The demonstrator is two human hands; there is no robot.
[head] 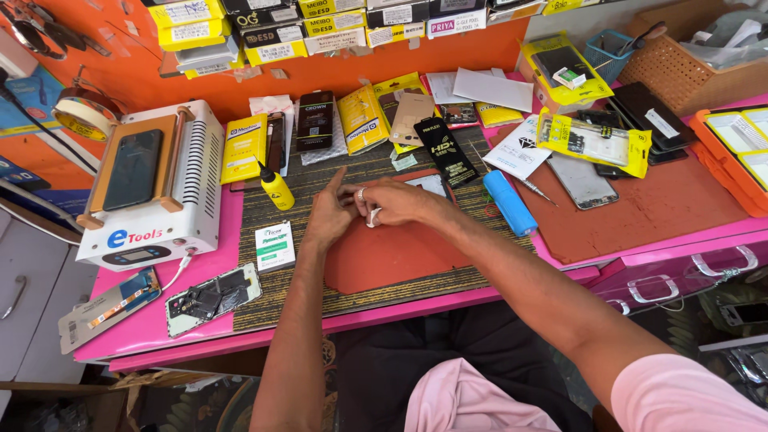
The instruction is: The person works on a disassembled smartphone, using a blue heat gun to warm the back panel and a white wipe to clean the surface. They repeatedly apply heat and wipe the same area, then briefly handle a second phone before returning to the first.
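My left hand and my right hand meet over a red rubber mat in the middle of the bench. Together they pinch a small white piece, too small to identify. The left index finger points up and away. My right hand wears a ring. Just behind the hands lies a small flat grey piece, partly hidden by my fingers. A small white and green box sits left of my left hand.
A white heating machine with a phone on top stands at the left. Around it: a yellow squeeze bottle, an opened phone, a blue cylinder, a screwdriver, a bare phone panel, several packaged parts, baskets at back right.
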